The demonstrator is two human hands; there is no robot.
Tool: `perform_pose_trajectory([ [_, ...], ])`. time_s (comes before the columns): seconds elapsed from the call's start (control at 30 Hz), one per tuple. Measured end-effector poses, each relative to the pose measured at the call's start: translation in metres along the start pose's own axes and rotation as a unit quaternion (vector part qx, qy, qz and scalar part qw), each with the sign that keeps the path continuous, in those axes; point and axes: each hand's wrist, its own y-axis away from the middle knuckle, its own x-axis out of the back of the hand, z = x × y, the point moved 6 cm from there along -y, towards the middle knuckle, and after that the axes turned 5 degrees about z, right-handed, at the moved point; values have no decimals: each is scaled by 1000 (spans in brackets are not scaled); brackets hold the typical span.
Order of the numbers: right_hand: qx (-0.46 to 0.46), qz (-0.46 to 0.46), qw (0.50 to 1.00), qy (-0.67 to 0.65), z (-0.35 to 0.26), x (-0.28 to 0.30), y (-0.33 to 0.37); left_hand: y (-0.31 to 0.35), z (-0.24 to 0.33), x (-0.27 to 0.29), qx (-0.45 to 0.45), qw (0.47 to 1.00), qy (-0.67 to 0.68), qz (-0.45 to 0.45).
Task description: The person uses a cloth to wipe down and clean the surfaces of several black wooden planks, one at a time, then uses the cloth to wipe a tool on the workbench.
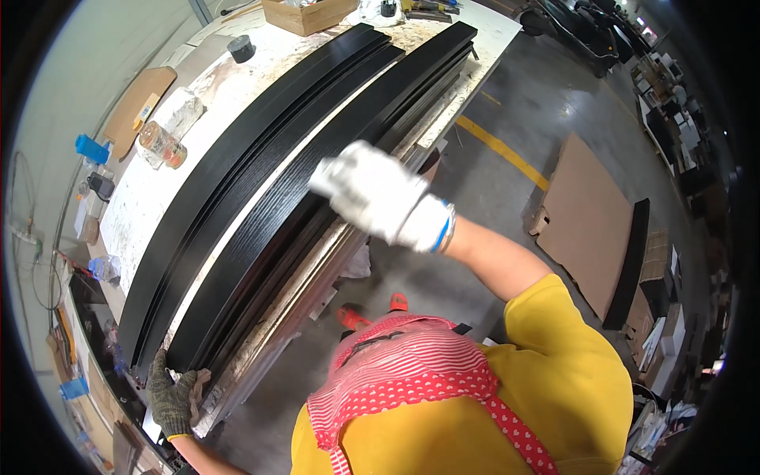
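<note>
Black, with a faint wood grain along its face, the near board (261, 229) lies lengthwise on the white worktop (131, 218), along the edge closest to the body, over more dark strips. From my remote seat I see the far board (229, 162) alongside it, a pale gap between the two. Both look bowed, though I cannot tell how much of that is the lens.

My left hand (170, 402), in a grey-green glove, is at the lower end of the near board, thumb parted from the fingers, a beige scrap (199, 386) just beside it. That grip is partly spread; I cannot tell whether it has hold of the board or only rests against its end. My right hand (372, 190), in a white glove, is over the board's middle stretch. Motion blurs it, so I cannot tell how closed this grip is, whether it touches, or whether it holds a cloth.

I judge the board stiff across its width, perhaps slightly springy over its length, and more awkward than heavy. Its sheen suggests gloves could slip, and the finish may scratch easily. For lifting, I would hold the long edges, hands well apart on either side of the middle, keeping fingertips off the grained face.
</note>
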Motion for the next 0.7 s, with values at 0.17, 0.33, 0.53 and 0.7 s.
perform_pose_trajectory([
  [0.17, 141, 34, 977, 156, 27, 44, -24, 2, 1, 3, 13, 998, -53, 8],
  [0.33, 18, 1, 989, 149, 36, 17, -12, -2, 3, 1, -20, 998, -62, 21],
  [0.53, 37, -8, 996, -87, -125, -62, -1, 2, 14, 4, -41, 998, -55, 15],
  [0.7, 54, -47, 988, 140, -76, -7, -33, 42, -57, 35, -30, 997, -49, 54],
])
